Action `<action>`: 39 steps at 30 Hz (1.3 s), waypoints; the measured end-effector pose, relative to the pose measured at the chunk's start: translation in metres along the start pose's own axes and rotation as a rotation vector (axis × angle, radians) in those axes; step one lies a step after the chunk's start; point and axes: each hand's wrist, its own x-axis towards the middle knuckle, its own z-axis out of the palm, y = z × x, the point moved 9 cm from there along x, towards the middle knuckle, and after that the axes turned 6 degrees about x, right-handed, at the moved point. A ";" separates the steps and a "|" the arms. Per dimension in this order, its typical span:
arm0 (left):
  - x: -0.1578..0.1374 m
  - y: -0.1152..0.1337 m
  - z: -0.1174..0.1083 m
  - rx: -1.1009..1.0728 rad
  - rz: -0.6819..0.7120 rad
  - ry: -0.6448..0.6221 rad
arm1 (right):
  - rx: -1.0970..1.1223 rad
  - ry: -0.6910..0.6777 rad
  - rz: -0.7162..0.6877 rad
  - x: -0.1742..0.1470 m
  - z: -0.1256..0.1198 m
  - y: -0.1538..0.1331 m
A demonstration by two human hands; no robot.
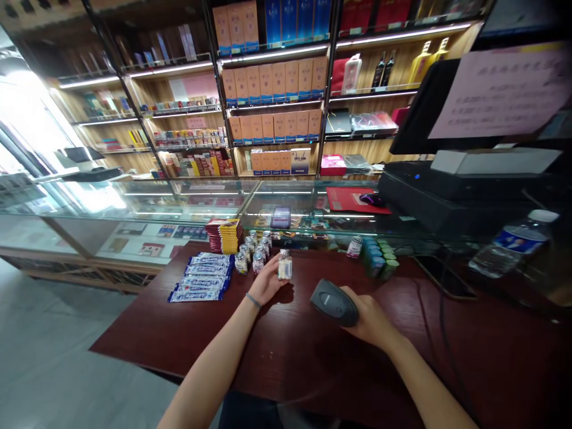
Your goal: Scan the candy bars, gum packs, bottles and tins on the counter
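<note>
Bottle [285, 267] in left grip [267, 282]

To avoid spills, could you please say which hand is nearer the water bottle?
The right hand, which is left of the water bottle; the left hand, holding a jar, is farther left.

A small labelled bottle [285, 267] is held upright near a dark grey scanner [333, 302].

Scanner [334, 302]: dark grey, small pale marking. Held jar [285, 268]: cream and white. Table [277, 354]: dark reddish brown. Flat packets [201, 279]: blue and white, printed. Stacked packs [230, 238]: red and yellow. Mat [344, 202]: red. Paper sheet [500, 89]: pink, dark lettering, blurred. Water bottle [521, 239]: clear, blue label, white cap.
</note>
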 end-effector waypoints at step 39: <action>-0.093 0.102 -0.111 1.320 0.456 0.596 | 0.091 0.273 0.045 -0.005 -0.026 0.031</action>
